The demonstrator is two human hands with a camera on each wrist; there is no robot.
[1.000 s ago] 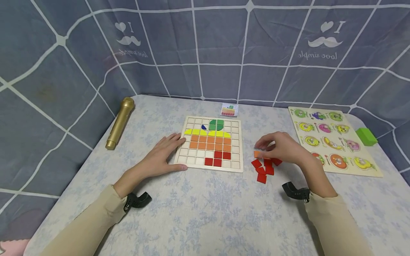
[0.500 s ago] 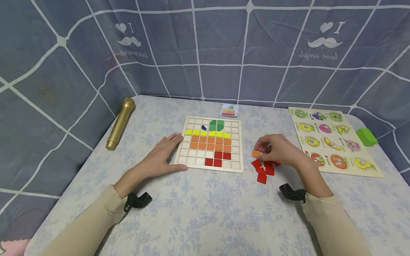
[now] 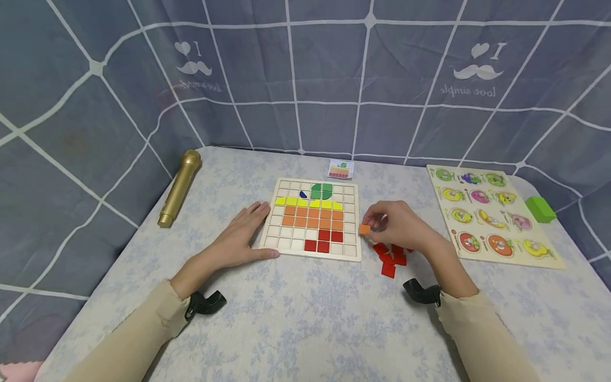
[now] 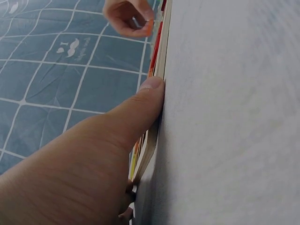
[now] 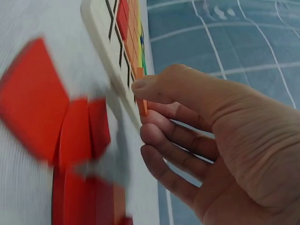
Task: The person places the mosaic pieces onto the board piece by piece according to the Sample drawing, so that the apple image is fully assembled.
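Note:
A pale wooden grid board (image 3: 350, 252) lies on the table. Green, dark blue, yellow, orange and red pieces fill part of its cells. My left hand (image 3: 241, 237) lies along the board's left side; the thumb (image 4: 145, 96) touches the front edge near the corner, and the fingers stretch along the left edge. Just off the board's right edge, my right hand (image 3: 403, 228) pinches an orange square tile (image 3: 364, 229) between thumb and forefinger. In the right wrist view the tile (image 5: 141, 101) stands on edge. Below that hand lies a loose pile of red tiles (image 3: 389, 270).
Behind the board lies a small picture card (image 3: 340, 168). A gold microphone (image 3: 179, 189) rests at the left. To the right are a fruit picture board (image 3: 496, 215) and a green block (image 3: 540, 209). A blue checked cloth (image 3: 329, 63) hangs behind the table.
My right hand has lifted the orange tile from the pile and carried it left towards the board. My left hand stays at the board's edge. The head view has tilted slightly up.

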